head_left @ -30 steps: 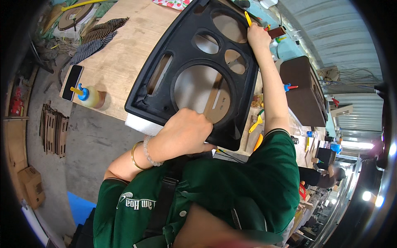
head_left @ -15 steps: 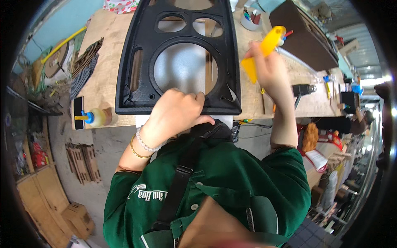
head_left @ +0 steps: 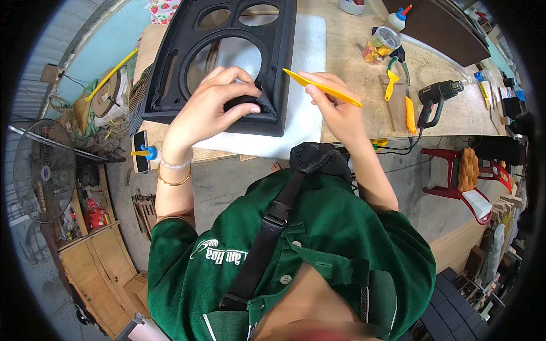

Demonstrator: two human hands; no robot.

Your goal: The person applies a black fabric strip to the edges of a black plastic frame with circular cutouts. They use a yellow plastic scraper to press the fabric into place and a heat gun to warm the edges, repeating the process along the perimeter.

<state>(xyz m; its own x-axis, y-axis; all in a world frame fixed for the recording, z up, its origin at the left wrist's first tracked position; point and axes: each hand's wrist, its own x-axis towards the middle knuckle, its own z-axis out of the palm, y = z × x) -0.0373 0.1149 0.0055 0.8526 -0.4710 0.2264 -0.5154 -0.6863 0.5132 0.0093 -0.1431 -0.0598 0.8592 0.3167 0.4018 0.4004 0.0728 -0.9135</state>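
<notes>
A black speaker front panel (head_left: pixel 170 54) with round cutouts lies on a white sheet (head_left: pixel 310 51) on the wooden workbench. My left hand (head_left: pixel 213 102) is over its near right corner, thumb and fingers closed on a loose flap of black textured covering (head_left: pixel 263 108). Part of that flap is hidden by the fingers. Just right of the panel, my right hand (head_left: pixel 340 113) grips a flat yellow plastic scraper (head_left: pixel 324 88). The scraper's tip points left toward the panel's right edge; whether it touches cannot be told.
On the bench to the right lie a black heat gun (head_left: pixel 435 99), a small yellow scraper (head_left: pixel 391 85), a yellow knife (head_left: pixel 410 113) and a clear jar (head_left: pixel 378 48). A phone (head_left: pixel 140 152) lies by the left edge. A red chair (head_left: pixel 449 167) stands at right; a fan (head_left: pixel 45 176) at left.
The panel sits further left and more tilted in view. My left hand went from its near edge to the corner flap. My right hand came down and left with the scraper, now held flatter.
</notes>
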